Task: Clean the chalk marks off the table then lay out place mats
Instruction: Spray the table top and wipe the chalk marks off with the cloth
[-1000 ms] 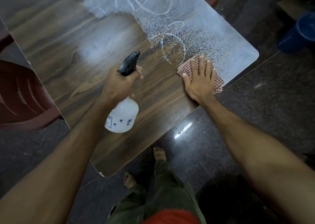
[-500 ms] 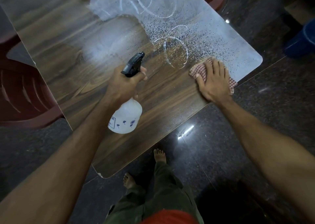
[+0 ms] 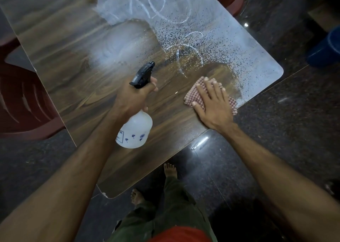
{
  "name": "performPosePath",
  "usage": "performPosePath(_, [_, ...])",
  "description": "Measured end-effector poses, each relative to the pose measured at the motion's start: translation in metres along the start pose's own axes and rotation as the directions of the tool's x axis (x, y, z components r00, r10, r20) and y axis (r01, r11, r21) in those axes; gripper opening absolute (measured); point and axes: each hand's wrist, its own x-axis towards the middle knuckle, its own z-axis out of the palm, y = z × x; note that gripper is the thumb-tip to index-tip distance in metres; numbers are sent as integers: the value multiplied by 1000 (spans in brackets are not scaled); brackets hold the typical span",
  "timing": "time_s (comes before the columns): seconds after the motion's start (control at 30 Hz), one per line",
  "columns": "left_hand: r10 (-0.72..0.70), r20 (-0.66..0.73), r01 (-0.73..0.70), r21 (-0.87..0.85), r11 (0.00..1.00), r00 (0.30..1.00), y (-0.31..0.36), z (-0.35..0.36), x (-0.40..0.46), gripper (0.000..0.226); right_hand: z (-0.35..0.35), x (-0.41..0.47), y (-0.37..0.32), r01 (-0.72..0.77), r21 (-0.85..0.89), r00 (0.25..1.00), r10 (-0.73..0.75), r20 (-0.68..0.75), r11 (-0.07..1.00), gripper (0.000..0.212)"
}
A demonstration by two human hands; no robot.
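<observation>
Dark speckled stone floor [image 3: 276,131] surrounds a glossy wood-grain table [image 3: 73,48]. White looping chalk marks [image 3: 156,4] cover its far side, speckled with spray droplets. Your left hand [image 3: 132,100] grips the neck of a translucent white plastic spray bottle with a black trigger head [image 3: 136,131], held above the tabletop. Your right hand [image 3: 211,102] lies flat, fingers straight, pressing a red-and-white checked cloth [image 3: 195,94] onto the table near its right edge. Dark red plastic chair [image 3: 22,102] sits left; blue bucket [image 3: 325,48] far right.
</observation>
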Motion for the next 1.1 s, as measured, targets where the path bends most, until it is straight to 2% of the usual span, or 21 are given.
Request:
performPosePath(0.1, [2,-6,-2,-12,1000,1000,-5,-6,2,8,-13,31,29,-167,48,985,169,-46,985,74])
performPosePath(0.2, [7,-13,-7,-26,1000,1000,-9,-10,2,8,-24,71,32,-237,90,968,243,-62,967,77])
performPosePath(0.3, [0,-20,-1,-29,1000,1000,-11,-11,3,8,-29,98,8,-221,83,973,226,-56,972,79])
performPosePath(0.47, [-6,-9,6,-30,1000,1000,-7,-9,7,8,-15,78,-48,32,22,999,-32,-32,999,75])
performPosePath(0.57, [-9,-12,9,-45,999,1000,-5,-13,8,9,-4,44,-46,121,35,992,-120,-41,992,69])
performPosePath(0.63, [-11,-20,9,-71,997,1000,-6,-18,10,10,-4,41,-26,86,49,996,-84,-35,995,67])
performPosePath(0.77, [7,-30,-9,-69,998,1000,-12,-30,12,10,-20,83,8,-102,69,991,108,-79,992,65])
performPosePath(0.83, [25,-37,-28,-75,997,999,-16,-34,13,9,-29,107,4,-118,80,989,125,-78,990,63])
performPosePath(0.9, [28,-36,-31,-82,996,999,-18,-37,15,9,-30,123,-18,-51,60,996,55,-64,997,62])
performPosePath(0.97, [22,-28,-24,-84,996,999,-19,-37,17,9,-27,123,-47,114,9,993,-113,-44,993,62])
performPosePath(1.03, [13,-16,-15,-82,997,1000,-17,-37,19,8,-18,100,-67,305,-53,952,-306,-17,951,61])
performPosePath(1.1, [15,0,-15,-81,997,1000,-13,-37,19,9,-11,63,-67,484,-94,875,-483,35,870,59])
